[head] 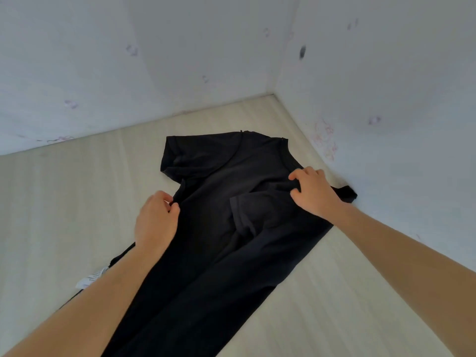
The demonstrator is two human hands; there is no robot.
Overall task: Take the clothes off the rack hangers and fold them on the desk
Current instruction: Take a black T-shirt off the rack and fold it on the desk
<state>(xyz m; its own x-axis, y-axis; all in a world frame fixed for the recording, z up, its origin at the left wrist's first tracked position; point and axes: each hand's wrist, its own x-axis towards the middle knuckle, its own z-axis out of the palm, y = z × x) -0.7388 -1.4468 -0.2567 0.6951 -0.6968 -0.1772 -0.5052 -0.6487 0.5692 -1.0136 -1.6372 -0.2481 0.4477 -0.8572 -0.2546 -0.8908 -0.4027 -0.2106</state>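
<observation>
Head view looks down on a pale wooden desk [64, 215] that fills a corner between two white walls [103, 73]; on the left, near the left forearm, a small white tag [90, 279] lies on the desk at the edge of the cloth; the left hand [155, 222] pinches the left side edge of a black T-shirt [219, 253] between thumb and curled fingers; the T-shirt lies spread on the desk, its collar toward the corner, one short sleeve flat at the upper left; the other sleeve is folded over onto the chest; the right hand [313, 193] grips a bunch of the cloth near the right shoulder, fingers curled; further right, a small part of the T-shirt touches the right wall.
</observation>
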